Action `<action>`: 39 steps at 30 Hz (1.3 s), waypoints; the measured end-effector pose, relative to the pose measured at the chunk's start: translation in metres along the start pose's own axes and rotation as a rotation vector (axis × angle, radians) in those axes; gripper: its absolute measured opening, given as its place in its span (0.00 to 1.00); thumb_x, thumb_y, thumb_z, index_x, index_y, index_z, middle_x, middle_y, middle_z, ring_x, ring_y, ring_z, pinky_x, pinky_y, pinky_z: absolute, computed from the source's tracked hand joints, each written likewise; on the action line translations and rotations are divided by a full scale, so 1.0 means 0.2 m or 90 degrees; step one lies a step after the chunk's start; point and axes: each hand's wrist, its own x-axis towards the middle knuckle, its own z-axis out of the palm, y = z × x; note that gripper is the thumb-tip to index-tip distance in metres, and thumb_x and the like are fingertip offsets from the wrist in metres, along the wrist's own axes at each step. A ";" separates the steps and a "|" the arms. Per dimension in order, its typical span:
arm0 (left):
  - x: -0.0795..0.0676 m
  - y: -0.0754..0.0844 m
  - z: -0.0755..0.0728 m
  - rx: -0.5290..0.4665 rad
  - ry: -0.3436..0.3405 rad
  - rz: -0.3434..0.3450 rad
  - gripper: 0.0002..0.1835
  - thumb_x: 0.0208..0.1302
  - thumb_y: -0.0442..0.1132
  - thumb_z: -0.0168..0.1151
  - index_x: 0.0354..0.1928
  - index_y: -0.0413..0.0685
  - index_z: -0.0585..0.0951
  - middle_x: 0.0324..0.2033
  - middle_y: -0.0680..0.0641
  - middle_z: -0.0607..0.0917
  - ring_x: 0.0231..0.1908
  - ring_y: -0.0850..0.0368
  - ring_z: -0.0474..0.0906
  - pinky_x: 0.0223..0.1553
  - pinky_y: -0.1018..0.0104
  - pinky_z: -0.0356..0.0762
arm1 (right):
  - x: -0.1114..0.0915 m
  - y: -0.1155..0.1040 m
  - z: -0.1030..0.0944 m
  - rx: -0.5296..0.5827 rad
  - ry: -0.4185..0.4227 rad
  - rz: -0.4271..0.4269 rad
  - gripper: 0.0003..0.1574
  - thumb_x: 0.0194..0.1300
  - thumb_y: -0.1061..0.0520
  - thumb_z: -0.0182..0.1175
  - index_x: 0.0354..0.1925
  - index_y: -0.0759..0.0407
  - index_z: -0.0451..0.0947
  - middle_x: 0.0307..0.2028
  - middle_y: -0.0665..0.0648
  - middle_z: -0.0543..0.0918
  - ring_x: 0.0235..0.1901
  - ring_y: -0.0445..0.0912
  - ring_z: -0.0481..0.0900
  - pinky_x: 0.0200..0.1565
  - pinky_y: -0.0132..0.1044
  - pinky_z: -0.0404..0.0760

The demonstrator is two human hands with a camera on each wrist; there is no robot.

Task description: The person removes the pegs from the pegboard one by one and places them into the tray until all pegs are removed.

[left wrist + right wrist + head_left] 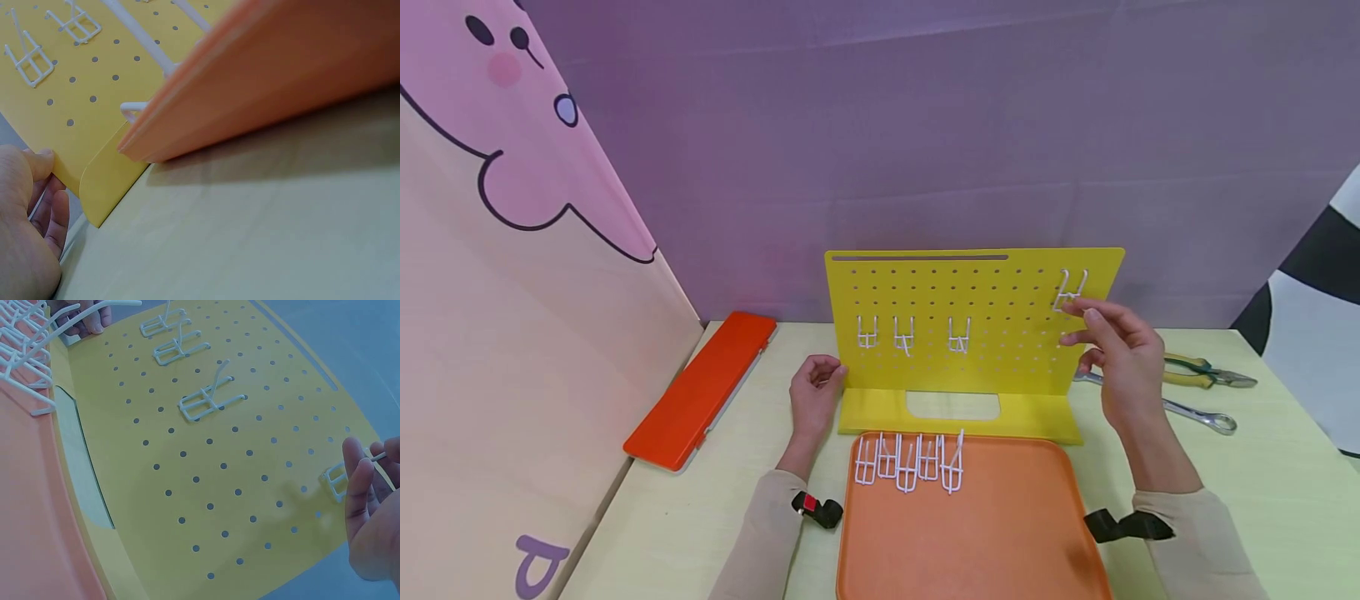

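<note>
A yellow pegboard (910, 375) stands upright on its folded base. At its left edge, my left hand (812, 400) pinches the board, with the thumb in front and fingers behind in the left wrist view. My right hand (1123, 375) pinches a white wire hook (1067, 295) at the board's upper right. In the right wrist view the fingertips hold that hook's projecting prong (379, 456); whether its ends sit in the holes I cannot tell. Three more white hooks, among them a middle one (958, 340), hang in a row on the board.
In front of the board lies an orange tray (977, 533), with several white hooks (907, 477) along its far left side. A long red case (703, 392) lies at the left. Pliers (1202, 377) and a wrench (1206, 417) lie at the right, partly behind my right hand.
</note>
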 end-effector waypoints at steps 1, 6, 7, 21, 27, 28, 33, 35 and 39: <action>0.00 0.00 0.00 0.001 0.000 0.000 0.05 0.74 0.28 0.72 0.47 0.39 0.85 0.42 0.41 0.89 0.42 0.54 0.84 0.45 0.75 0.83 | 0.00 0.00 0.00 -0.002 0.002 -0.001 0.16 0.82 0.60 0.65 0.59 0.70 0.87 0.47 0.52 0.94 0.32 0.43 0.91 0.20 0.30 0.78; 0.00 0.01 0.00 -0.002 -0.004 0.000 0.06 0.74 0.28 0.72 0.48 0.38 0.85 0.43 0.40 0.89 0.42 0.53 0.84 0.45 0.75 0.83 | 0.00 -0.01 0.00 -0.016 0.017 -0.002 0.16 0.81 0.60 0.66 0.59 0.69 0.88 0.46 0.52 0.95 0.32 0.42 0.90 0.22 0.29 0.77; 0.00 0.01 0.00 -0.004 -0.004 0.001 0.06 0.74 0.28 0.73 0.48 0.37 0.85 0.43 0.40 0.89 0.42 0.53 0.84 0.45 0.75 0.83 | 0.00 -0.01 0.00 -0.017 0.020 -0.003 0.16 0.81 0.60 0.66 0.59 0.70 0.88 0.46 0.52 0.95 0.32 0.42 0.90 0.22 0.29 0.77; -0.01 0.01 -0.01 -0.013 -0.002 0.008 0.06 0.73 0.28 0.73 0.47 0.35 0.85 0.42 0.39 0.89 0.41 0.54 0.84 0.44 0.75 0.83 | 0.00 -0.02 0.03 -0.046 0.045 -0.055 0.16 0.79 0.63 0.67 0.58 0.74 0.87 0.44 0.53 0.95 0.29 0.42 0.89 0.21 0.27 0.75; -0.01 0.01 0.00 -0.021 -0.002 0.013 0.07 0.73 0.26 0.72 0.48 0.33 0.84 0.44 0.34 0.89 0.43 0.48 0.85 0.44 0.76 0.82 | 0.00 -0.02 0.03 -0.030 0.058 -0.064 0.16 0.80 0.64 0.66 0.56 0.77 0.87 0.43 0.55 0.96 0.27 0.43 0.88 0.20 0.27 0.73; -0.01 0.01 0.00 -0.024 0.000 0.013 0.07 0.73 0.26 0.72 0.49 0.32 0.84 0.44 0.33 0.89 0.44 0.47 0.85 0.44 0.77 0.82 | 0.00 -0.02 0.03 -0.023 0.063 -0.065 0.16 0.80 0.64 0.66 0.56 0.77 0.87 0.42 0.55 0.96 0.27 0.43 0.88 0.19 0.27 0.73; -0.01 0.01 0.01 -0.027 0.004 0.012 0.08 0.73 0.25 0.72 0.49 0.30 0.84 0.44 0.32 0.89 0.43 0.48 0.84 0.43 0.77 0.81 | -0.01 -0.01 0.04 -0.002 0.082 -0.060 0.16 0.79 0.64 0.66 0.55 0.79 0.86 0.42 0.57 0.95 0.25 0.44 0.88 0.19 0.29 0.72; -0.01 0.00 0.01 -0.026 0.002 0.013 0.08 0.73 0.26 0.72 0.48 0.31 0.84 0.44 0.33 0.89 0.42 0.51 0.84 0.43 0.77 0.82 | -0.01 0.00 0.03 0.000 0.080 -0.058 0.16 0.79 0.64 0.67 0.55 0.78 0.86 0.42 0.57 0.95 0.26 0.45 0.88 0.19 0.29 0.73; -0.01 0.00 0.00 -0.031 -0.002 0.016 0.07 0.72 0.26 0.73 0.48 0.32 0.84 0.44 0.33 0.89 0.41 0.54 0.83 0.43 0.76 0.82 | -0.02 0.01 0.03 -0.003 0.072 -0.063 0.17 0.80 0.63 0.66 0.57 0.77 0.86 0.43 0.56 0.95 0.26 0.44 0.88 0.19 0.28 0.74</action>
